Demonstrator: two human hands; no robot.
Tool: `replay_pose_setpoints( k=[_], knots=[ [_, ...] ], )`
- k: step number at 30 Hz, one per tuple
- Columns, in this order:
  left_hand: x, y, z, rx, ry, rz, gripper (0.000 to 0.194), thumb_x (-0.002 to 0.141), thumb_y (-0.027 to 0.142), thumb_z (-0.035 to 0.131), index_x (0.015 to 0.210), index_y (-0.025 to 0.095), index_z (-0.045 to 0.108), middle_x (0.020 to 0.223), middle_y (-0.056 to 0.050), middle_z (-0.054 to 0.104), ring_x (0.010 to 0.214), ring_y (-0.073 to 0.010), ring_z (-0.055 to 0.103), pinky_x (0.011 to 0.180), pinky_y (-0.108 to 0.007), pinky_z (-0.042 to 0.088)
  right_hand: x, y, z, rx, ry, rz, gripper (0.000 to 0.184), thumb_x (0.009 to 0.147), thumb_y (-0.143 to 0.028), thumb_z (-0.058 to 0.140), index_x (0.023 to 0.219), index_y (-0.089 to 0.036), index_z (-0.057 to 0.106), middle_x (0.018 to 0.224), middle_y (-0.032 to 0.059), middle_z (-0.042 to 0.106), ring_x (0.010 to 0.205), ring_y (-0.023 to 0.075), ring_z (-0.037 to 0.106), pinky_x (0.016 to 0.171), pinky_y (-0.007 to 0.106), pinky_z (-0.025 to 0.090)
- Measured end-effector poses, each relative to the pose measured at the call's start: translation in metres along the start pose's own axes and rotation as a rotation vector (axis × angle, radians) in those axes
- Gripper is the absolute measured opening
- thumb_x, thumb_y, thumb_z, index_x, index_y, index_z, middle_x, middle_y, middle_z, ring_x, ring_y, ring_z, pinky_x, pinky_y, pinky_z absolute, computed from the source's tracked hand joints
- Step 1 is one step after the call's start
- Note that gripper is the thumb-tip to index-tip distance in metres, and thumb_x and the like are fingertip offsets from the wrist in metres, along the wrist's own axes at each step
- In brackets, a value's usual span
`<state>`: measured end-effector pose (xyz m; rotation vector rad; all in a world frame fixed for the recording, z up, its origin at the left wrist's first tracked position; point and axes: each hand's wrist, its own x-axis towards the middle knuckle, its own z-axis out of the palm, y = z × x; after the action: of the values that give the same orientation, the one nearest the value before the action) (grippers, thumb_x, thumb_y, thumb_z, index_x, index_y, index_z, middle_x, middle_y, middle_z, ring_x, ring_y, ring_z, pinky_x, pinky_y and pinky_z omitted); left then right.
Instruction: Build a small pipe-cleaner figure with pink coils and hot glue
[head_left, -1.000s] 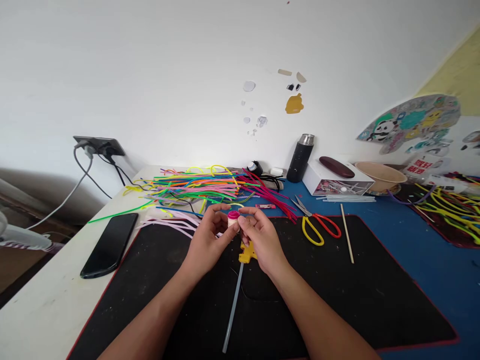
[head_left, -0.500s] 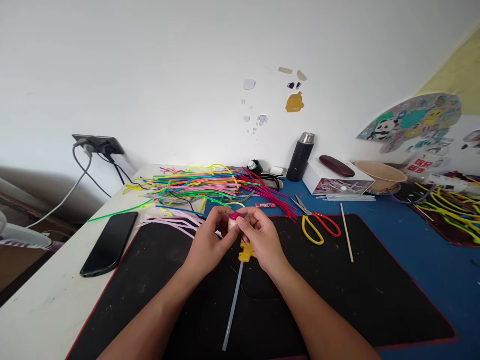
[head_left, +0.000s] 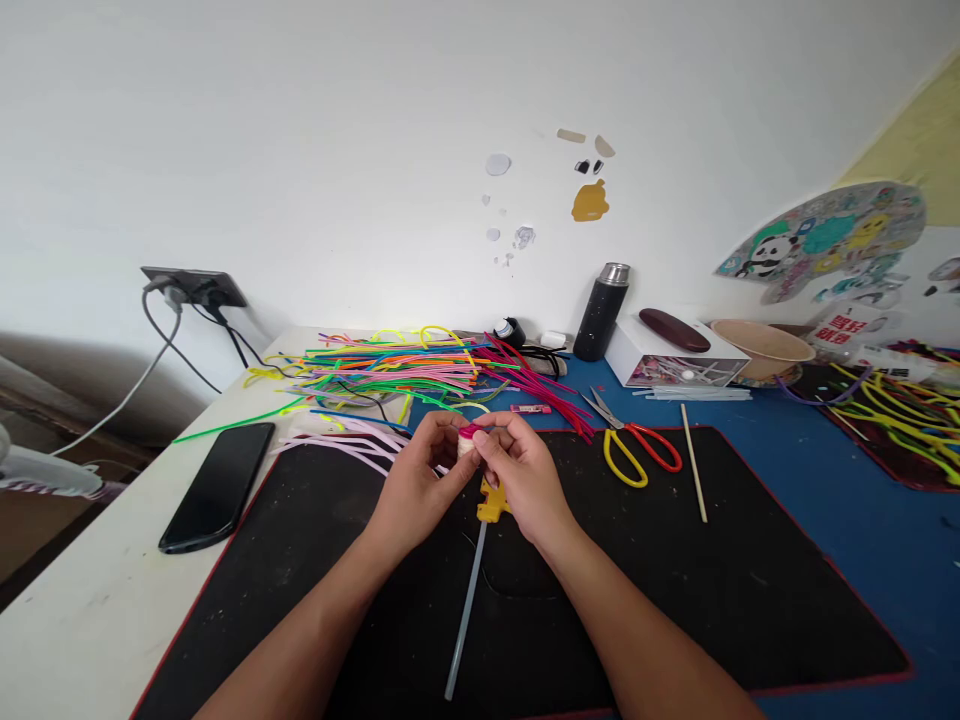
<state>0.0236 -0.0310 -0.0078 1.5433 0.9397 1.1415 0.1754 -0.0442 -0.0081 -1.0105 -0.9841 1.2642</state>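
Note red characters on a clear packet (head_left: 841, 325), far ahead and to the right of the right hand (head_left: 525, 475); too small to read reliably. Note fine print on a small pink label (head_left: 530, 409), just beyond the right hand's fingers, likewise illegible. Note a panda picture on the sticker sheet (head_left: 825, 235) at the wall, farther right.

Find a small cream piece (head_left: 465, 446) with a magenta top (head_left: 470, 432) between the hands. Find the left hand (head_left: 416, 475) clamped on it by thumb and fingers, and the right hand pinching it from the other side. Cannot make out the lower part, behind the thumbs.

Record a yellow tool (head_left: 493, 502) below the right hand, partly covered by it, with a translucent rod (head_left: 465, 612) running nearward between the forearms. Record coloured stems (head_left: 904, 425) far right of the right hand, cut off by the view's edge.

Record a red-bordered black mat (head_left: 675, 600) under both hands, with room outside each forearm. Find a phone (head_left: 217, 490) left of the left hand, just outside the border; scissors (head_left: 619, 427), blades parted, and a wooden stick (head_left: 694, 465) to the right of the right hand; a stem heap (head_left: 420, 375) ahead of the left hand, limiting forward movement.
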Motion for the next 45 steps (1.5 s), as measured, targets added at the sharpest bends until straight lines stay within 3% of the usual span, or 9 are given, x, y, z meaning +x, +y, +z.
replay_pose_setpoints(
  k=[5,9,25,34,45],
  knots=[
    [0.002,0.005,0.0013,-0.256,-0.092,-0.101,0.033,0.094,0.046,0.079,0.112,0.024,0.063,0.092,-0.002,0.069,0.08,-0.0189,0.069,0.071,-0.031,0.06,0.001,-0.0011,-0.0004,-0.02,0.01,0.01,0.035,0.084,-0.054,0.084,0.097,-0.024,0.072,0.063,-0.0056,0.055,0.05,0.0115,0.045,0.047,0.025,0.035],
    [0.0038,0.0086,0.0006,-0.376,-0.081,-0.161,0.035,0.093,0.05,0.08,0.109,0.022,0.068,0.095,-0.002,0.068,0.078,-0.0172,0.068,0.073,-0.033,0.063,0.0015,-0.0019,-0.001,-0.023,0.021,-0.002,0.037,0.082,-0.055,0.085,0.095,-0.023,0.072,0.066,-0.0044,0.059,0.052,0.0113,0.046,0.049,0.025,0.037],
    [0.0048,-0.0003,-0.0009,-0.453,-0.01,-0.178,0.026,0.091,0.043,0.083,0.097,0.02,0.072,0.079,0.001,0.069,0.069,-0.0136,0.064,0.068,-0.026,0.057,0.0003,0.0005,-0.0002,-0.021,-0.026,0.006,0.037,0.083,-0.054,0.084,0.096,-0.022,0.072,0.06,-0.0079,0.053,0.05,0.0107,0.046,0.048,0.024,0.038],
    [0.0048,0.0043,-0.0015,-0.511,0.022,-0.247,0.031,0.087,0.046,0.086,0.093,0.019,0.073,0.085,0.0,0.07,0.072,-0.0147,0.068,0.068,-0.026,0.059,0.0004,0.0005,0.0,-0.008,-0.031,-0.003,0.036,0.084,-0.052,0.084,0.097,-0.021,0.072,0.063,-0.0071,0.057,0.051,0.01,0.05,0.048,0.024,0.036],
    [0.005,0.0068,-0.0014,-0.511,0.009,-0.24,0.031,0.084,0.045,0.09,0.093,0.019,0.075,0.08,0.001,0.07,0.071,-0.0141,0.067,0.068,-0.025,0.058,0.0006,0.0015,-0.0005,-0.017,-0.022,0.005,0.037,0.083,-0.053,0.084,0.097,-0.021,0.071,0.06,-0.0074,0.057,0.05,0.0102,0.05,0.049,0.024,0.037]
  ],
)
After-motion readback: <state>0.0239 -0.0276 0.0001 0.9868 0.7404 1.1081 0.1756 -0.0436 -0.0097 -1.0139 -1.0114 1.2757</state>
